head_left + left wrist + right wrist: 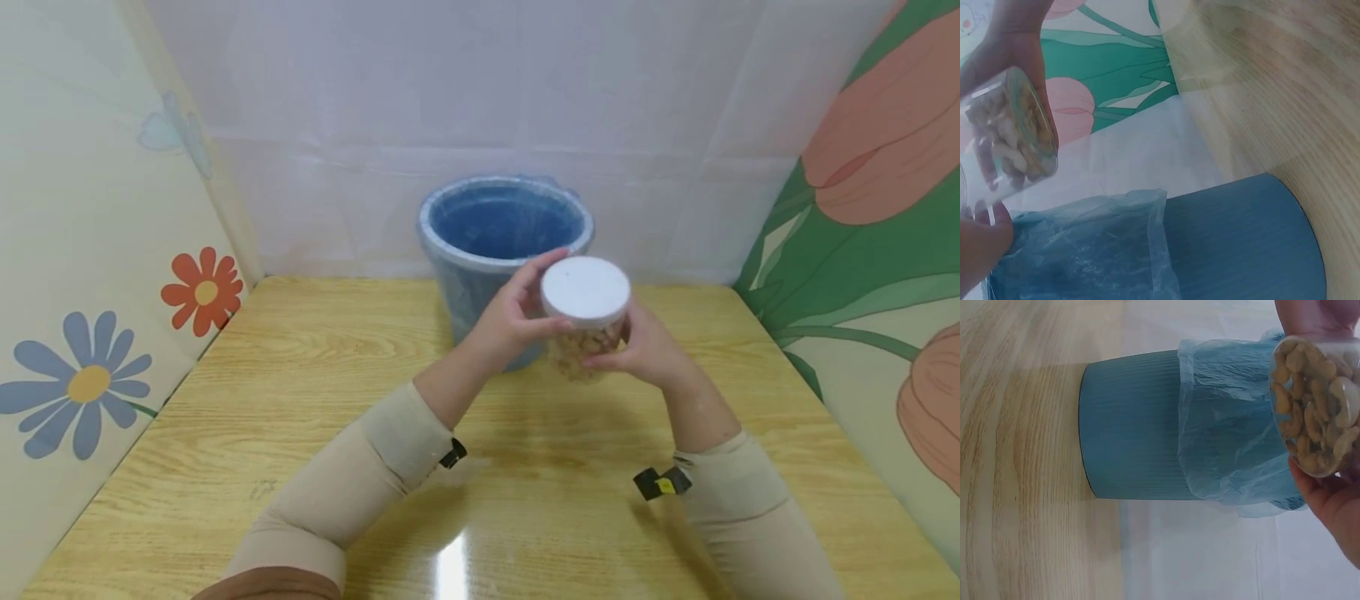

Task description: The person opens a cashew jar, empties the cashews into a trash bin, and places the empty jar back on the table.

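Above the wood-grained counter (300, 358), between flower-painted walls (67, 208) and near a blue bin (461, 292), I held the white-lidded cashew jar (586, 292), fingers of my left hand (512, 317) and right hand (647, 343) curled round its sides.

Cashews (1313, 409) in a jar (586, 300) between hands (513, 317) (647, 348), before the bin (480, 300) on the table (300, 408)

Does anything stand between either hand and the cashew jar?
Nothing visible does: the left hand and right hand both grip the jar directly. The lined bin stands beyond it, not between jar and hands.
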### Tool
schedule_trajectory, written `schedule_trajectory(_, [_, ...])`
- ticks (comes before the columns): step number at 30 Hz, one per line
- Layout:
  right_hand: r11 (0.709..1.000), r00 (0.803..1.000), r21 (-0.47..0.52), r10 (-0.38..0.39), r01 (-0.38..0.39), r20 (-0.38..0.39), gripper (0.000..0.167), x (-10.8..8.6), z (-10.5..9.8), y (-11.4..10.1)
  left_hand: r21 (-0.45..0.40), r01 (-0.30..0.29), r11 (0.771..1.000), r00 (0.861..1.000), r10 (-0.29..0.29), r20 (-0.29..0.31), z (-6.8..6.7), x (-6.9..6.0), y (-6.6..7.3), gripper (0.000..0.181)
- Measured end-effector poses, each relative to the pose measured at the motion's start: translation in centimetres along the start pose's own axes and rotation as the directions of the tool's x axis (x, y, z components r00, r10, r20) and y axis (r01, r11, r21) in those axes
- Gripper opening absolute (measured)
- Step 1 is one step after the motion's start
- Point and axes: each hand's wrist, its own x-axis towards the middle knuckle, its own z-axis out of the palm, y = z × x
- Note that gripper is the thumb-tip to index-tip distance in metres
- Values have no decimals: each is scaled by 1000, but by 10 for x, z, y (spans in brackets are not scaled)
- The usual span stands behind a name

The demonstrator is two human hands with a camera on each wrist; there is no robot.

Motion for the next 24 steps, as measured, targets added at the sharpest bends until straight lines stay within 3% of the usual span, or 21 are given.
schedule_trajectory(3, [999, 999, 20, -35, 35, 33, 95, -2, -3, 0, -48, -16, 999, 997, 20, 71, -4, 1, -1, 107])
schedule_trajectory(9, [985, 982, 112, -142, 129, 123, 93, -3, -7, 6, -119, -33, 992, 985, 53, 164, -10, 2, -3, 108])
schedule_trajectory(15, [979, 962, 152, -165, 133, 218, 90, -4, -9, 5, -144, 33, 989, 970, 3, 243, -11, 1, -3, 114])
schedule_trajectory(20, [980, 954, 142, -174, 142, 246, 91, -4, -9, 6, -123, 77, 989, 965, -43, 258, -8, 0, -2, 117])
schedule_trajectory(24, [980, 952, 140, -172, 140, 254, 91, -4, -8, 6, -118, 71, 991, 967, -39, 251, -8, 0, -3, 116])
